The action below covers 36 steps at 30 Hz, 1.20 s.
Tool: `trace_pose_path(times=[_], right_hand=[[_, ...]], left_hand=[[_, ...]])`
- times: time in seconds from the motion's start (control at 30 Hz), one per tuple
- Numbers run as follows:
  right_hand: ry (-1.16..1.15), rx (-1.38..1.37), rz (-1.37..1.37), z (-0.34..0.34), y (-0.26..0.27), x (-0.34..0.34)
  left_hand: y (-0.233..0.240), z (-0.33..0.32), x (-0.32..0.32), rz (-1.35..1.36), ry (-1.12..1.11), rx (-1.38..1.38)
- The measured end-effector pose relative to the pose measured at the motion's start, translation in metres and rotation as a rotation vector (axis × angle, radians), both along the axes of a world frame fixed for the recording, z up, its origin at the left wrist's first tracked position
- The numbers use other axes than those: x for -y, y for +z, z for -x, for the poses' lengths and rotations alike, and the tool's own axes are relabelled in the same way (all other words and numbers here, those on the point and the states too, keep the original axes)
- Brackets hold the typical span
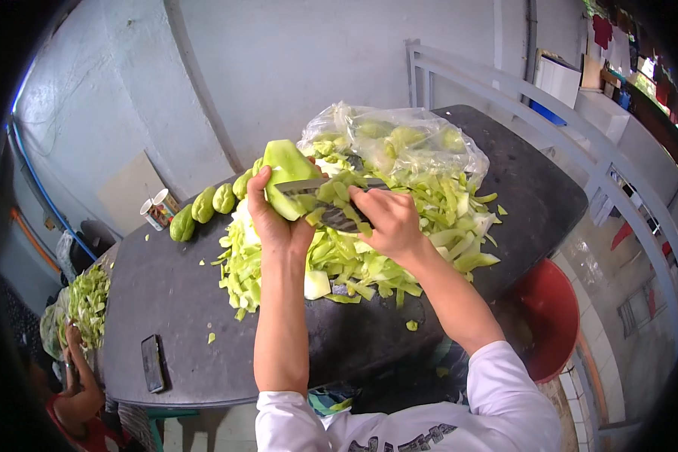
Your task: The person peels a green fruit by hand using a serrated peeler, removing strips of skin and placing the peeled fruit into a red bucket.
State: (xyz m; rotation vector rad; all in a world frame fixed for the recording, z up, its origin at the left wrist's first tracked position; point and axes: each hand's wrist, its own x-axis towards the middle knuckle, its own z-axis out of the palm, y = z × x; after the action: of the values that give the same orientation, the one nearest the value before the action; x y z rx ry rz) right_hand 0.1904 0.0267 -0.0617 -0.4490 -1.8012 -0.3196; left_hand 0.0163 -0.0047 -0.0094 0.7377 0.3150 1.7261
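Note:
My left hand (279, 226) grips a large, pale green peeled chayote (287, 164), its thumb along the left side. A broad-bladed knife (339, 217) is in my right hand (390, 217), its tip end against the right side of the chayote. Bits of green peel cling to the blade. Beneath both hands spreads a heap of green peelings (373, 265) with some whitish pieces among them. Several unpeeled chayotes (203, 204) stand in a row to the left of the heap. A clear plastic bag (395, 138) behind the heap holds more of them.
The dark table (175, 299) carries a smartphone (154, 364) near its front left. Two paper cups (159, 209) are at the back left edge. A red tub (548, 322) stands below the right edge. At far left another person (82, 401) handles green pieces. A metal railing (542, 107) runs along the right.

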Motion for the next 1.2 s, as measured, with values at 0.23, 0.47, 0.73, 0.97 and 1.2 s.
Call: trace_pose_path(times=[0.23, 0.47, 0.73, 0.97, 1.2], right_hand=[[-0.070, -0.056, 0.092, 0.005, -0.005, -0.017], [-0.085, -0.036, 0.107, 0.006, -0.006, -0.003], [-0.200, 0.011, 0.199, -0.002, -0.009, -0.020], [-0.352, 0.074, 0.520, -0.013, -0.005, -0.030], [-0.159, 0.015, 0.181, 0.007, -0.014, -0.018]], left_hand=[[0.003, 0.001, 0.003, 0.015, -0.065, -0.087], [-0.004, -0.005, 0.002, 0.082, -0.110, -0.023], [-0.005, -0.007, 0.000, 0.023, -0.235, -0.064], [-0.004, -0.006, -0.002, 0.073, -0.174, 0.124], [-0.005, -0.005, -0.014, 0.206, 0.080, 0.264]])
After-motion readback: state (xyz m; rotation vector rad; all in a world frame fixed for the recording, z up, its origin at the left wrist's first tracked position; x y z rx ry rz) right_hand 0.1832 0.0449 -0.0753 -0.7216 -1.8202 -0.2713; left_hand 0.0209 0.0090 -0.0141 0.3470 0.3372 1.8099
